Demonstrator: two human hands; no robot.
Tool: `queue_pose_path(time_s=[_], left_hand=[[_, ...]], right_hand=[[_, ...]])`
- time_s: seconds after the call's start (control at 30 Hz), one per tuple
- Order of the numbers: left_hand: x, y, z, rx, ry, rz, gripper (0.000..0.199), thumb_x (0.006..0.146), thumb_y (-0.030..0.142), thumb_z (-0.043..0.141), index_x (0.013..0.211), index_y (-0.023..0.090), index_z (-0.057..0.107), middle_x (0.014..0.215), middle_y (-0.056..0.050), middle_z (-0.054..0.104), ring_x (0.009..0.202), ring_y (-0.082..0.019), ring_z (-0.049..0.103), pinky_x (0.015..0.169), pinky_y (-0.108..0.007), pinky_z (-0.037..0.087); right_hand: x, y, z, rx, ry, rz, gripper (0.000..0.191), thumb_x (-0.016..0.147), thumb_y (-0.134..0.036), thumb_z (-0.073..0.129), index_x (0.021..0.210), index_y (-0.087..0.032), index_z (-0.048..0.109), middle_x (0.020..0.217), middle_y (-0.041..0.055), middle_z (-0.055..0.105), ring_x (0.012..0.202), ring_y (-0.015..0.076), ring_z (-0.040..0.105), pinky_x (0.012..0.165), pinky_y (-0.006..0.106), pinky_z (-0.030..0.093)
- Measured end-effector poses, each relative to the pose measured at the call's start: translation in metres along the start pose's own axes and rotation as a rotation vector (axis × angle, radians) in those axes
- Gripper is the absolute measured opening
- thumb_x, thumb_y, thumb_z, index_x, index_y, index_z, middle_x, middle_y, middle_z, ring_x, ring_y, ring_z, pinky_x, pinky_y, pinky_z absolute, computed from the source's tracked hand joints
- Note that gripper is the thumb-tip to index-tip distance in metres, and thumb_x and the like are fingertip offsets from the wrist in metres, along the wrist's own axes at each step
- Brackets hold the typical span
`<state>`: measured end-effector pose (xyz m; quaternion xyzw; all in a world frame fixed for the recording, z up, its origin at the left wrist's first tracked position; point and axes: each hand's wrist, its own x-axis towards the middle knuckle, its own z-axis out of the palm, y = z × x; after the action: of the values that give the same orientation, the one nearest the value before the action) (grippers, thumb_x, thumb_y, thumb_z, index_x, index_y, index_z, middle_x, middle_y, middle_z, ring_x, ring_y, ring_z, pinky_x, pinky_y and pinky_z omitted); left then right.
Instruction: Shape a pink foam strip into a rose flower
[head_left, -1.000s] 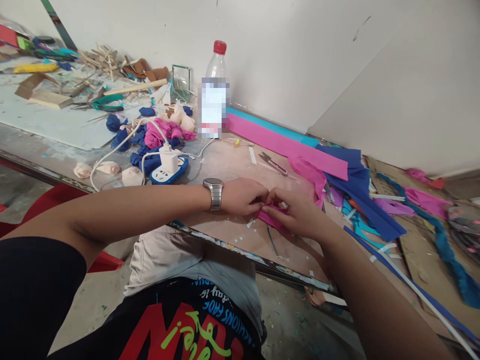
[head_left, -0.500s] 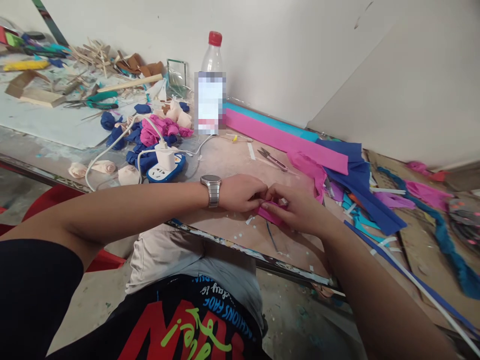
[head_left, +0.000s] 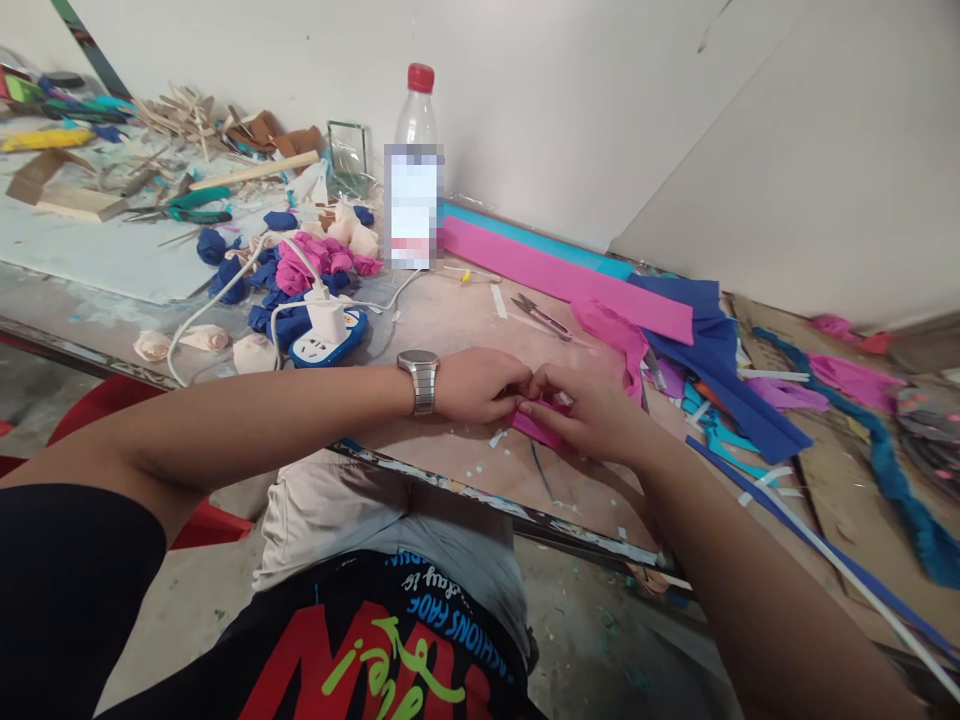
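I see the pink strip between the hands, at four o'clock from the left hand and nine from the nearer right hand; its visible length runs ten to four; both hands pinch it. The snips lie apart at twelve; the socket block sits at ten from the left wrist.

The left hand and the right hand together hold a pink piece over the table. Beyond them lie small snips, and at the left there is a power socket with blue edge, near pink rosettes
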<state>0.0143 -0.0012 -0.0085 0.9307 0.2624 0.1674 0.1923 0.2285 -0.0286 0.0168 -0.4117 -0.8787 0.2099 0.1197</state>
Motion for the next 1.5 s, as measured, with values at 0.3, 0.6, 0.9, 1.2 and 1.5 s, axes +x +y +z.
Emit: queue_pose_path(time_s=[0.3, 0.6, 0.9, 1.2, 1.5], left_hand=[[0.0002, 0.0025, -0.0003, 0.004, 0.003, 0.001, 0.018, 0.089, 0.028, 0.053, 0.091, 0.017, 0.067, 0.09, -0.007, 0.073, 0.082, -0.02, 0.065, 0.071, -0.031, 0.044], [0.0005, -0.0002, 0.0019, 0.017, 0.0, 0.01, 0.017, 0.088, 0.028, 0.054, 0.09, 0.017, 0.066, 0.089, -0.005, 0.072, 0.081, -0.019, 0.065, 0.07, -0.03, 0.043], [0.0, 0.0011, 0.0006, 0.013, 0.004, 0.016, 0.017, 0.088, 0.028, 0.054, 0.09, 0.018, 0.066, 0.09, -0.005, 0.072, 0.081, -0.019, 0.065, 0.07, -0.03, 0.042], [0.0001, 0.003, -0.002, 0.007, -0.011, 0.007, 0.018, 0.089, 0.029, 0.053, 0.091, 0.017, 0.067, 0.09, -0.005, 0.073, 0.081, -0.018, 0.064, 0.071, -0.029, 0.043], [0.0003, 0.0049, -0.0043, 0.02, -0.027, 0.001, 0.018, 0.089, 0.028, 0.053, 0.094, 0.017, 0.067, 0.092, -0.006, 0.073, 0.082, -0.018, 0.065, 0.07, -0.029, 0.042]], right_hand=[[-0.0004, 0.0006, 0.0004, 0.013, -0.003, -0.005, 0.023, 0.094, -0.042, 0.058, 0.084, -0.022, 0.057, 0.083, 0.003, 0.066, 0.074, 0.0175, 0.056, 0.066, 0.03, 0.041], [0.0, 0.0002, -0.0024, 0.018, -0.051, -0.039, 0.017, 0.094, -0.038, 0.057, 0.089, -0.022, 0.059, 0.085, 0.004, 0.066, 0.076, 0.0179, 0.056, 0.067, 0.031, 0.042], [-0.0003, 0.0012, -0.0017, 0.031, -0.044, -0.027, 0.018, 0.093, -0.039, 0.059, 0.088, -0.022, 0.061, 0.085, 0.0036, 0.067, 0.075, 0.0184, 0.057, 0.067, 0.031, 0.042], [0.0, 0.0042, -0.0003, 0.035, -0.046, -0.02, 0.019, 0.092, -0.04, 0.06, 0.088, -0.022, 0.061, 0.086, 0.0042, 0.068, 0.076, 0.0186, 0.058, 0.068, 0.032, 0.043], [-0.0002, 0.0017, -0.0012, 0.01, -0.046, -0.011, 0.018, 0.092, -0.039, 0.059, 0.087, -0.022, 0.06, 0.082, 0.0036, 0.067, 0.073, 0.0181, 0.056, 0.065, 0.031, 0.042]])
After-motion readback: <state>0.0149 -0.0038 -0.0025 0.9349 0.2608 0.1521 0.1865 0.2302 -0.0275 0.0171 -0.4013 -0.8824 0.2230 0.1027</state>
